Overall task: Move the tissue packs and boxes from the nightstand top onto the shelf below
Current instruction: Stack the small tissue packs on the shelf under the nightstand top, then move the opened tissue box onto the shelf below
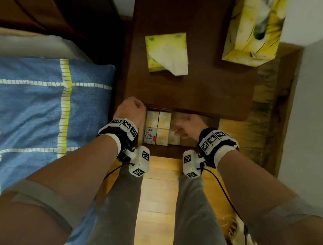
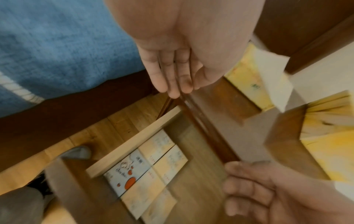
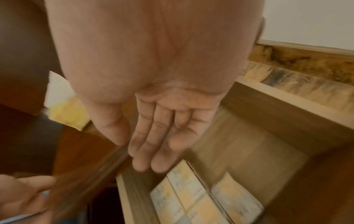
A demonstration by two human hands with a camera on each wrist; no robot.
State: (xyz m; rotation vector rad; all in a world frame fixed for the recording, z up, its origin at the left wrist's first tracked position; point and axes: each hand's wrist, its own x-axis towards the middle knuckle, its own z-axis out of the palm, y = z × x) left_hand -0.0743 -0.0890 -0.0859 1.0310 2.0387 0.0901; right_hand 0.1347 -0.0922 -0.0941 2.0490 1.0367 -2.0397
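On the dark nightstand top (image 1: pixel 188 89) lie a yellow soft tissue pack (image 1: pixel 166 52) with a white tissue sticking out and, at the back right, a tall yellow tissue box (image 1: pixel 254 31). Below the front edge, an open light-wood compartment (image 1: pixel 166 150) holds several small tissue packs (image 1: pixel 157 127) in rows. My left hand (image 1: pixel 131 108) is at the top's front left corner, fingers straight and empty (image 2: pixel 176 89). My right hand (image 1: pixel 187 126) hovers over the compartment beside the packs (image 3: pixel 195 197), its fingers (image 3: pixel 149 163) extended and holding nothing. Both wrist views are motion-blurred.
A bed with a blue checked blanket (image 1: pixel 32 102) lies close on the left. A white wall (image 1: pixel 317 96) and skirting board stand on the right. My grey-trousered legs (image 1: pixel 194 212) stand on the wooden floor (image 1: pixel 159 190) before the nightstand.
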